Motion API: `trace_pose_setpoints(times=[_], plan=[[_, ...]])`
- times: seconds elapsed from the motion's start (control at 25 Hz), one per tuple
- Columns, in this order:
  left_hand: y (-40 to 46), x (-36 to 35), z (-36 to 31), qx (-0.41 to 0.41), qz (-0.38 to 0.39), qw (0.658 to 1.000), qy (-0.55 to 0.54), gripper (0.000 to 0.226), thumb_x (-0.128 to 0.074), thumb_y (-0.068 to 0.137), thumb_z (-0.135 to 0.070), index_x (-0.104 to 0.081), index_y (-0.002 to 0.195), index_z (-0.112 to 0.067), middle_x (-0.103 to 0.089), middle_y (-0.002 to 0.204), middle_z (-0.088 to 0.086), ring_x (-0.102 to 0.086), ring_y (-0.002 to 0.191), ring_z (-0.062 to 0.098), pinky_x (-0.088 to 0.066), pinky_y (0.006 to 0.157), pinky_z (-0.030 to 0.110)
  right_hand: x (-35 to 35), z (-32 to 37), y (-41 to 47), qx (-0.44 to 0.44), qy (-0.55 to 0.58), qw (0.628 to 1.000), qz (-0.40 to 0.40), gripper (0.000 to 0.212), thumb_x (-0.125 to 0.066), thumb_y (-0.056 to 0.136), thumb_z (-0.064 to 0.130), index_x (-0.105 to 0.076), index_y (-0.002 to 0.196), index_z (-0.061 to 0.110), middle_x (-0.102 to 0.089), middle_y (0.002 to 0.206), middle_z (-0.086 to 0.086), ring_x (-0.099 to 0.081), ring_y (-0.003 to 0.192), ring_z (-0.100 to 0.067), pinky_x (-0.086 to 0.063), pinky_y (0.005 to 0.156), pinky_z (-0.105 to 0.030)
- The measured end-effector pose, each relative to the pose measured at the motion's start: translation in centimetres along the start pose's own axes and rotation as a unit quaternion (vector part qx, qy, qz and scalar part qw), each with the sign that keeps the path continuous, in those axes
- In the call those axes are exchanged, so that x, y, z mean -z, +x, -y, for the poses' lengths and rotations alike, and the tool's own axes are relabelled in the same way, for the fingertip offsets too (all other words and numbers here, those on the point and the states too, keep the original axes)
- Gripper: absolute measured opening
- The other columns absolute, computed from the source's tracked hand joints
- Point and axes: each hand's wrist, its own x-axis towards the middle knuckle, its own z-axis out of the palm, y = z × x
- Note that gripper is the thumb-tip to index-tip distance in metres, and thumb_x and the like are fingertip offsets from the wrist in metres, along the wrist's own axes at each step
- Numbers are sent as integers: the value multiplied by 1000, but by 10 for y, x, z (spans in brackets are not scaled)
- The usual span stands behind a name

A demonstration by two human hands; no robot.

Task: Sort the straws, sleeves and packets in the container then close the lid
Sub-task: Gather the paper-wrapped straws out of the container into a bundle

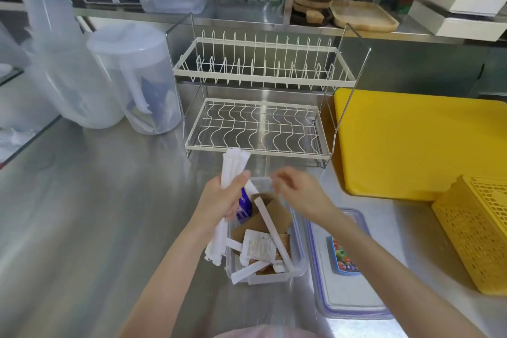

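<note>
A clear plastic container (pixel 297 261) stands on the steel counter in front of me. Inside lie brown cardboard sleeves (pixel 277 210), white sauce packets (pixel 259 248), a blue packet (pixel 245 207) and a wrapped white straw (pixel 273 233) slanting across. My left hand (pixel 225 197) grips a bundle of wrapped straws (pixel 233 164) upright over the container's left edge. My right hand (pixel 299 189) hovers over the far end, fingers loosely curled and blurred; whether it holds something is unclear. The lid (pixel 345 299) lies flat to the right, a colourful sticker on it.
A white two-tier wire dish rack (pixel 263 107) stands behind the container. Clear plastic jugs (pixel 131 77) are at the left. A yellow cutting board (pixel 417 140) and a yellow perforated basket (pixel 477 230) sit on the right. A shelf with boxes and wooden trays runs above.
</note>
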Motion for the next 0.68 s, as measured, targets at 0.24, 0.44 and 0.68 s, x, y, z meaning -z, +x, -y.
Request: trace_pose_setpoints(times=[0.24, 0.44, 0.68], plan=[[-3, 14, 29, 35, -3, 999, -26, 26, -56, 88, -36, -51, 76, -14, -40, 39, -1, -33, 32, 7, -35, 47, 20, -54, -22, -28, -90, -172, 978, 76, 33, -46, 92, 32, -46, 121, 15, -61, 115, -6, -62, 94, -19, -49, 79, -26], [-11, 18, 45, 38, 12, 998, -47, 25, -56, 88, -34, -51, 71, -16, -40, 45, 3, -34, 36, 9, -38, 46, 18, -60, -21, -27, -105, -176, 978, 36, 27, -46, 93, 27, -49, 117, 14, -65, 109, -8, -61, 89, -19, -44, 71, -24], [-16, 12, 51, 24, 11, 999, -38, 41, -57, 86, -37, -46, 56, -12, -45, 43, -2, -43, 45, 10, -43, 64, 22, -49, -5, -29, -30, -53, 998, -33, 24, -53, 90, 27, -61, 110, 17, -70, 104, -3, -59, 81, -12, -50, 75, -23]])
